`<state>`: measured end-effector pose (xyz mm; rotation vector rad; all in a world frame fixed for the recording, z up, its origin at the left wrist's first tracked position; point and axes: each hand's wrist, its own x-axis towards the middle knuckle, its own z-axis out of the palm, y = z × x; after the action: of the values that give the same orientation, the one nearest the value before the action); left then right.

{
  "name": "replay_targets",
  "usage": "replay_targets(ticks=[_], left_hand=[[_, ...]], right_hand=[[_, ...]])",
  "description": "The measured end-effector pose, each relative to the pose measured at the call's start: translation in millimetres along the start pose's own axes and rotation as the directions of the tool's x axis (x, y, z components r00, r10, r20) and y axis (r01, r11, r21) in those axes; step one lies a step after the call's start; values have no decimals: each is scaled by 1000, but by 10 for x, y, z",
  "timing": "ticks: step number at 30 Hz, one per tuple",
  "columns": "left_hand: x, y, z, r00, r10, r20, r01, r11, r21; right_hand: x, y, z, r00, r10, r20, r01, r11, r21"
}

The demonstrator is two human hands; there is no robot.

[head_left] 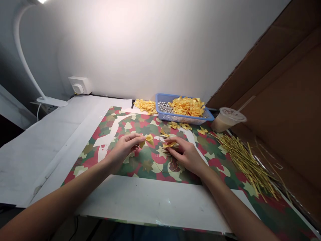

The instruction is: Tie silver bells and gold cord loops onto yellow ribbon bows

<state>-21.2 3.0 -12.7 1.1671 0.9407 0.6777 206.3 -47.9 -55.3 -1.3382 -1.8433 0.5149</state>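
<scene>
Between the thumb and fingers of my left hand (127, 143) is a small yellow fabric bow (147, 140), held just above the patterned sheet. To its right, my right hand (184, 152) has its fingertips closed around another yellow bow (169, 145), low over the same sheet. Another yellow bow (164, 133) lies just beyond those fingertips, near a small shiny piece. A thin tan cord (163, 170) curls on the sheet below my right hand. My palm hides part of what lies under it.
A blue basket (185, 118) holds yellow bows and silvery beads, with a yellow pile (145, 106) beside it. Loose bows (185, 126) lie in front. At right are a lidded drink cup (228, 118), a bundle of yellow-green cords (248, 164) and cardboard (288, 83). A lamp (21, 53) stands left.
</scene>
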Motion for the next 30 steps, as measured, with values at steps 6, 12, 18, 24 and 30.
replay_targets(ticks=[6, 12, 18, 24, 30], left_hand=[[17, -5, 0, 998, 2, 60, -5, 999, 52], [-22, -15, 18, 970, 109, 220, -146, 976, 164], [-67, -46, 19, 842, 319, 435, -471, 828, 304], [-57, -44, 31, 844, 328, 424, -493, 787, 371], [-53, -58, 31, 857, 388, 338, -505, 761, 407]], right_hand=[[-18, -86, -4, 985, 118, -125, -100, 986, 137], [-22, -162, -36, 997, -21, -79, 18, 999, -37], [-36, -199, -37, 999, -44, -13, 44, 999, 18], [-43, -261, -65, 991, -127, 29, 127, 992, -5], [-60, -285, -21, 998, 22, -57, -15, 991, 133]])
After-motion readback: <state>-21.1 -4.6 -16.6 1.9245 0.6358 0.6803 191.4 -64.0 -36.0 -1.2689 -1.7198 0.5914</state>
